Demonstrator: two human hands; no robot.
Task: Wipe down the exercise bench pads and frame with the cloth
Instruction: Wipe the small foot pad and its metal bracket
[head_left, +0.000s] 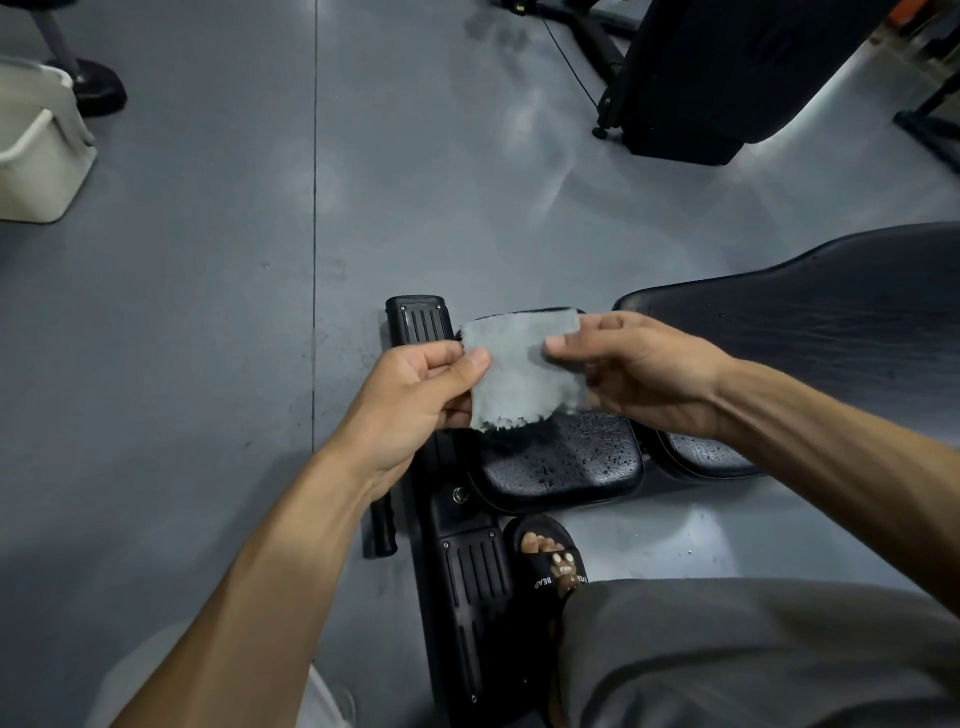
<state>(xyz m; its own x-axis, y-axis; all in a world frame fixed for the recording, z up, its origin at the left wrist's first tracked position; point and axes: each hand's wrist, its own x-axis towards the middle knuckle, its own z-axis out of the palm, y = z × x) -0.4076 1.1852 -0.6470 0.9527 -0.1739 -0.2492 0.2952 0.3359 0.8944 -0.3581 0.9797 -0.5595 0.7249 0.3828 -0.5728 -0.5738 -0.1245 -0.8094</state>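
I've got the cloth (519, 369) pinched between left hand (415, 395) and right hand (644, 369), above the wet seat pad (566, 462). Those thumb-and-finger pinches look light, so it'll probably drop if one lets go.

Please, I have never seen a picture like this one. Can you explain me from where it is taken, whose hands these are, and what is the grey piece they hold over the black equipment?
The camera sits on a person's head, looking down at their own arms. The left hand and right hand each pinch one side of a grey cloth, held in the air. Below is a black exercise bench: a small pad dotted with droplets, a long pad, and the frame on the grey floor. A foot in a black slipper stands beside it. A pale bin stands far left.
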